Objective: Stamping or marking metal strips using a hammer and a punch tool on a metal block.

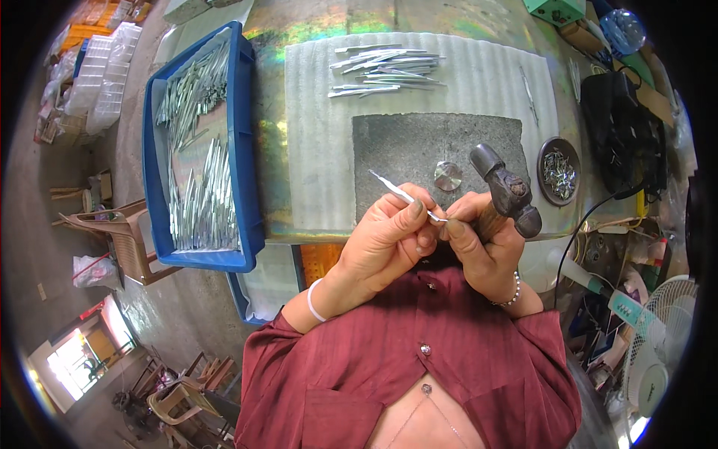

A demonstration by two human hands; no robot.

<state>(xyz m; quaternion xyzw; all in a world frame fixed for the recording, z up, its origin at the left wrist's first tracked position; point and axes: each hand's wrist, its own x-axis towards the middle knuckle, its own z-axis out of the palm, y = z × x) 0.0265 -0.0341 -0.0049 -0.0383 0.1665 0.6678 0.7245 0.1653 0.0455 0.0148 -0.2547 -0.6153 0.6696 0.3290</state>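
My left hand is closed round a slender white and silver rod, which slants from upper left toward my right fingers. A hammer is tucked in my right hand, its dark head standing out past the knuckles. Thumb and forefinger of that hand also pinch at the rod's near end; a tiny metal bit seems to be there, too small to name. Beyond my fingers, a round shiny metal block sits on a dark grey mat.
Several similar rods lie piled on a white foam sheet. More rods fill a blue tray at left. At right are a dark bowl of small metal pieces, a black bag, a cable and a fan.
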